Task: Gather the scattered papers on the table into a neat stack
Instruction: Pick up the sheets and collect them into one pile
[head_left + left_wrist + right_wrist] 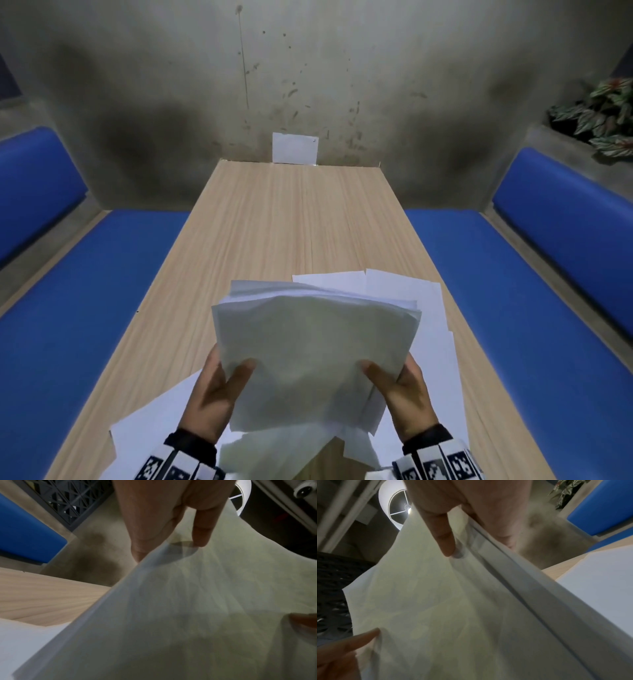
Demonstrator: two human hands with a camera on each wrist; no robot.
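Note:
A sheaf of white papers (313, 349) is held up above the near end of the wooden table (274, 222), its sheets uneven at the top edge. My left hand (214, 394) grips its left side, thumb on the front, fingers hidden behind. My right hand (407, 394) grips the right side the same way. The left wrist view shows the thumb pressing the papers (188, 608); the right wrist view shows the other thumb on the same papers (445, 608). Loose sheets (424, 308) lie on the table at the right, another loose sheet (154, 421) at the near left.
One white sheet (295, 148) leans against the grey wall at the table's far end. Blue padded benches (85, 308) run along both sides of the table. A potted plant (603, 113) sits on the ledge at the far right.

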